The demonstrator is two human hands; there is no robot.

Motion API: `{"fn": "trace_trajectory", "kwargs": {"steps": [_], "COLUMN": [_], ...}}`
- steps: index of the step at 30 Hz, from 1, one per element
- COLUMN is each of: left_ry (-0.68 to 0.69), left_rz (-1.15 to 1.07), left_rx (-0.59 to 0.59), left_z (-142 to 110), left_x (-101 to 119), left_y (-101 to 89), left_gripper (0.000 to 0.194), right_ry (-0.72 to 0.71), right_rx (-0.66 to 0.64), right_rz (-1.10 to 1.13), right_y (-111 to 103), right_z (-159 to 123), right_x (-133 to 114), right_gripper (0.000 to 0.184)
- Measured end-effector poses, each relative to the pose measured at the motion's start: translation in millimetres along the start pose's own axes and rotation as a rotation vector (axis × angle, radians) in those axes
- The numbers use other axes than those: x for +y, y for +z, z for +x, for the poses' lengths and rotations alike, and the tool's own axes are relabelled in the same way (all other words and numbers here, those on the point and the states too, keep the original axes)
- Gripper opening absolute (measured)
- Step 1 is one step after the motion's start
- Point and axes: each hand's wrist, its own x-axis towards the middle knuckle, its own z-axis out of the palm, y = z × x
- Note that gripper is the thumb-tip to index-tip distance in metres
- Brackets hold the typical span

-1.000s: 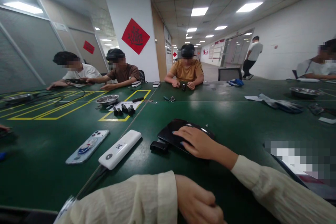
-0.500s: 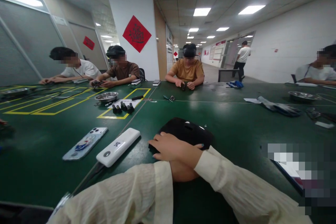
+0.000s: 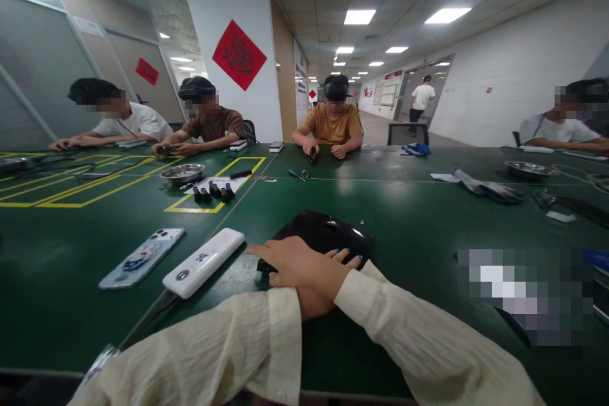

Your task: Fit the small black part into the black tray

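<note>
Though partly beneath left hand, black case mostly beyond right hand

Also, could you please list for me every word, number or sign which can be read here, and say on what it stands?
White power bank: what looks like "26", seen upside down.
Large red diamond sign on the pillar: dark characters, too blurred to quote.
Smaller red sign at left: unreadable.
Wall boards at right: too small.
Black glossy object: no writing visible.
</note>
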Motion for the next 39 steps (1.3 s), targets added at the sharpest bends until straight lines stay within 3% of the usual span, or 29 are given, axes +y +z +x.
{"fn": "trace_trajectory", "kwargs": {"steps": [3,6,9,13,17,22,27,30,33,39], "left_ry": [-0.051,-0.036,0.138,0.393,0.464,0.484,0.481,0.469,0.461,0.453], "left_rz": [0.02,0.116,0.265,0.451,0.519,0.533,0.52,0.521,0.524,0.514], "left_rx": [-0.049,0.009,0.122,0.26,0.317,0.306,0.293,0.299,0.304,0.28], "left_z": [3.1,3.3,0.9,-2.3,-4.1,-5.1,-4.8,-4.7,-4.7,-4.4], "left_x": [-0.5,0.4,1.2,3.1,5.1,4.9,5.1,5.1,4.7,4.5], "left_y": [6.1,8.2,4.5,-5.9,-10.7,-9.4,-11.1,-10.6,-9.0,-9.4], "left_gripper": [0.052,0.049,0.042,0.033,0.037,0.039,0.039,0.039,0.039,0.04], "right_ry": [-0.144,-0.127,-0.002,0.152,0.19,0.267,0.199,0.226,0.28,0.226], "right_rx": [0.053,0.187,0.298,0.301,0.247,-0.034,-0.129,-0.145,-0.158,-0.206], "right_rz": [0.129,0.266,0.527,0.719,0.663,0.435,0.221,0.155,0.141,0.201], "right_y": [-16.2,-21.0,-23.5,-44.8,-82.9,-110.0,-102.7,-97.5,-97.2,-102.8], "right_z": [6.4,13.0,19.9,24.7,13.0,-9.9,-10.8,-8.4,-9.0,-12.8], "right_x": [7.3,10.3,13.3,39.2,86.9,124.0,127.4,127.1,126.3,119.6], "right_gripper": [0.055,0.047,0.035,0.036,0.04,0.037,0.037,0.041,0.046,0.047]}}
